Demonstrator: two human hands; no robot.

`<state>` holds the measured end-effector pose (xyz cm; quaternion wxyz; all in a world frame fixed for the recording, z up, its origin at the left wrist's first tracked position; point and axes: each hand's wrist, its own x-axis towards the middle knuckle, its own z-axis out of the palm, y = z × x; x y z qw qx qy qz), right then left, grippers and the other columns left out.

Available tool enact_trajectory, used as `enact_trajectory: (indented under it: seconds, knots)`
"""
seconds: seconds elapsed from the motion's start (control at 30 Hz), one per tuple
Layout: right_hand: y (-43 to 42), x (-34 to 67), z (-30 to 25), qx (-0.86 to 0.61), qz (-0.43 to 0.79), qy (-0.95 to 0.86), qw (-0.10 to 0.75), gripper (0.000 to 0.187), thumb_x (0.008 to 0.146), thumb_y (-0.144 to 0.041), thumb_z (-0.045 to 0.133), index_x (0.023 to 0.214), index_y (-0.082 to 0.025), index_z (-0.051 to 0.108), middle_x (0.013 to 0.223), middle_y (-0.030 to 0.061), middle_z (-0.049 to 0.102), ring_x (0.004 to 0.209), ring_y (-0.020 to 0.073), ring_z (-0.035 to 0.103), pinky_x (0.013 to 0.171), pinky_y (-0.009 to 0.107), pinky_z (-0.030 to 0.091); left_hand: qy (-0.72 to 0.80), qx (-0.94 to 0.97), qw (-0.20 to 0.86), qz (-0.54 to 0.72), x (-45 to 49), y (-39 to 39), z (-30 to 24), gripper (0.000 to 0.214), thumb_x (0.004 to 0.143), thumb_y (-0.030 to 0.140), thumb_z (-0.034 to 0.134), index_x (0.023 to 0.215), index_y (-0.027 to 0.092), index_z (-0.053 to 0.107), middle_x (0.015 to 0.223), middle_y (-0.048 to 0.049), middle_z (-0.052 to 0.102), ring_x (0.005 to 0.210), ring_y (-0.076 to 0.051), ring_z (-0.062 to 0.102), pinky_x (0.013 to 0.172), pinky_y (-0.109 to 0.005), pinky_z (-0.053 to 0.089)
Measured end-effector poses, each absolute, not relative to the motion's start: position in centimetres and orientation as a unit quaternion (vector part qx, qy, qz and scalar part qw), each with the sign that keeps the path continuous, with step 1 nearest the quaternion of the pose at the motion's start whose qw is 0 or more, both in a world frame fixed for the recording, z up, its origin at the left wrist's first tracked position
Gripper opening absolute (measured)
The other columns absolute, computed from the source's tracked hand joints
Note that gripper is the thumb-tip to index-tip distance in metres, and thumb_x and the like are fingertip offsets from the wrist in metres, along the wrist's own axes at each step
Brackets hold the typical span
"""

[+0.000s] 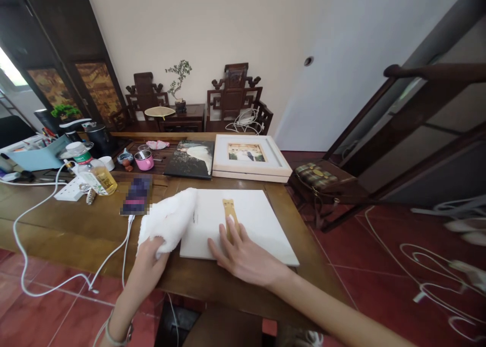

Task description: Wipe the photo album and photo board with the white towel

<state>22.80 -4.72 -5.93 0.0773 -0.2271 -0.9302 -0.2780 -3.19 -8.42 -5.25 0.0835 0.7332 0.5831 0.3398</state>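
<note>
A white cloth (167,220) with a fluffy, towel-like surface is bunched in my left hand (150,256), its fingers closed and partly hidden by the folds. Its right edge lies over the left side of a flat white panel (258,215) on the table. My right hand (246,256) rests on that panel with fingers spread. Under its fingertips is a tan, flat strip with a cat-eared top (229,205); the lower part is covered by my fingers, and its kind cannot be made out.
Behind the panel lie a dark photo panel (182,159) and a white-framed photo (281,170). A phone (136,195) on a white cable, a bottle (102,179), a power strip (70,190) and a pink cup (144,160) stand left. A chair holding a bag (317,177) is right.
</note>
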Motion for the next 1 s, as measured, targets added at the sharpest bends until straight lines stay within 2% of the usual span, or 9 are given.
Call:
enact_trajectory:
  seconds: [0.13,0.23,0.33,0.43,0.53,0.67,0.8,0.87,1.0]
  knots:
    - [-4.3,23.2,-4.3,-0.186,-0.292,-0.935,0.072,0.037,0.089,-0.015,0.048,0.126,-0.010,0.049,0.107,0.0281,0.066,0.105,0.0433,0.063,0.069,0.058,0.055,0.576,0.749,0.077,0.318,-3.0,-8.8,-4.9,0.027,0.088,0.026,0.046,0.065,0.017,0.055,0.065,-0.0047,0.062,0.064,-0.017,0.058,0.064,-0.026,0.047]
    - [-3.8,23.6,-3.4,-0.186,-0.276,-0.938,0.095,0.036,0.089,-0.011,0.045,0.125,-0.012,0.049,0.107,0.0260,0.067,0.106,0.0399,0.063,0.070,0.054,0.056,0.545,0.786,0.058,0.286,-2.7,-8.9,-4.4,0.018,0.084,0.034,0.059,0.079,0.017,0.060,0.094,-0.0125,0.067,0.094,-0.025,0.063,0.081,-0.034,0.051]
    - [-3.4,23.9,-3.0,-0.183,-0.258,-0.942,0.111,0.036,0.091,-0.013,0.043,0.126,-0.014,0.049,0.106,0.0248,0.067,0.107,0.0382,0.063,0.070,0.051,0.057,0.498,0.819,0.019,0.285,-2.3,-8.5,-4.3,0.016,0.085,0.033,0.061,0.082,0.017,0.060,0.131,-0.0170,0.054,0.125,-0.031,0.048,0.098,-0.043,0.046]
    - [-3.1,24.1,-2.7,-0.182,-0.259,-0.943,0.106,0.036,0.092,-0.014,0.043,0.127,-0.015,0.048,0.107,0.0242,0.066,0.106,0.0383,0.063,0.070,0.051,0.056,0.458,0.837,-0.034,0.299,-2.4,-7.8,-4.6,0.016,0.091,0.019,0.047,0.080,0.017,0.059,0.141,-0.0155,0.045,0.130,-0.028,0.044,0.100,-0.041,0.045]
    - [-3.1,24.0,-2.1,-0.199,-0.242,-0.945,0.096,0.036,0.092,-0.019,0.044,0.128,-0.015,0.047,0.106,0.0224,0.066,0.107,0.0374,0.062,0.073,0.049,0.056,0.469,0.829,-0.073,0.297,-2.7,-7.5,-5.2,0.020,0.091,0.014,0.042,0.083,0.017,0.059,0.137,-0.0154,0.049,0.125,-0.026,0.050,0.095,-0.036,0.049]
    - [-3.4,23.7,-2.0,-0.273,-0.172,-0.940,0.109,0.038,0.092,-0.030,0.046,0.125,-0.010,0.049,0.112,0.0219,0.062,0.112,0.0368,0.058,0.079,0.049,0.056,0.494,0.812,-0.088,0.299,-2.7,-7.6,-5.5,0.022,0.091,0.013,0.040,0.081,0.018,0.060,0.130,-0.0142,0.056,0.119,-0.027,0.054,0.092,-0.036,0.050]
    - [-3.6,24.2,-2.8,-0.274,-0.216,-0.929,0.124,0.039,0.087,-0.005,0.044,0.125,-0.009,0.049,0.116,0.0216,0.063,0.117,0.0353,0.056,0.084,0.048,0.055,0.515,0.797,-0.052,0.311,-2.7,-7.6,-5.0,0.021,0.091,0.020,0.044,0.076,0.019,0.060,0.099,-0.0135,0.067,0.100,-0.026,0.063,0.083,-0.034,0.052]
    - [-3.7,24.9,-2.8,-0.267,-0.216,-0.929,0.141,0.040,0.087,-0.003,0.039,0.126,-0.009,0.049,0.117,0.0205,0.063,0.120,0.0345,0.055,0.086,0.048,0.055,0.522,0.788,-0.024,0.325,-2.9,-7.6,-4.8,0.021,0.090,0.021,0.047,0.074,0.018,0.060,0.085,-0.0114,0.066,0.088,-0.024,0.064,0.075,-0.030,0.052]
    - [-3.6,27.8,-0.8,-0.261,-0.174,-0.926,0.209,0.046,0.090,-0.006,0.033,0.133,-0.016,0.046,0.118,0.0151,0.066,0.116,0.0290,0.059,0.085,0.044,0.057,0.563,0.750,0.056,0.343,-3.5,-7.8,-5.0,0.022,0.087,0.019,0.048,0.068,0.016,0.058,0.071,-0.0052,0.062,0.067,-0.018,0.059,0.060,-0.025,0.047]
